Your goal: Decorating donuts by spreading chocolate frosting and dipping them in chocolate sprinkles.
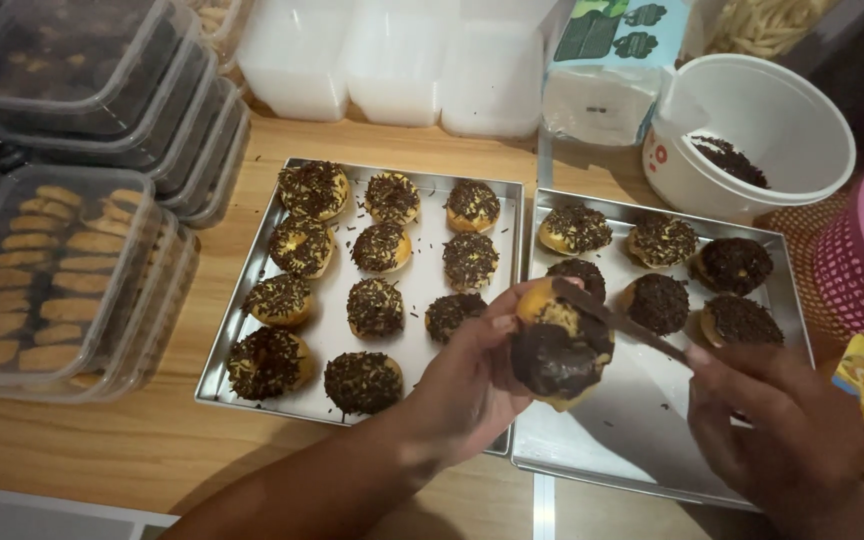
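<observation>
Head view: L hand (pixel 472 375) cupped round a half-glazed donut (pixel 560 350), held just above the R steel tray (pixel 602 450); R hand (pixel 797 435) clenched on a spreading knife (pixel 617 322), blade laid on the wet choc. glaze. Judged light, soft, easily squashed, top sticky. Best gripped at bare underside and rim, as here.

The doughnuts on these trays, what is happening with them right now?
A person holds one doughnut in the left hand and spreads dark chocolate over it with a knife held in the right hand. The left tray carries twelve doughnuts already covered in sprinkles. The right tray carries seven coated ones along its far side. A white tub with some chocolate sprinkles stands behind the right tray.
</observation>
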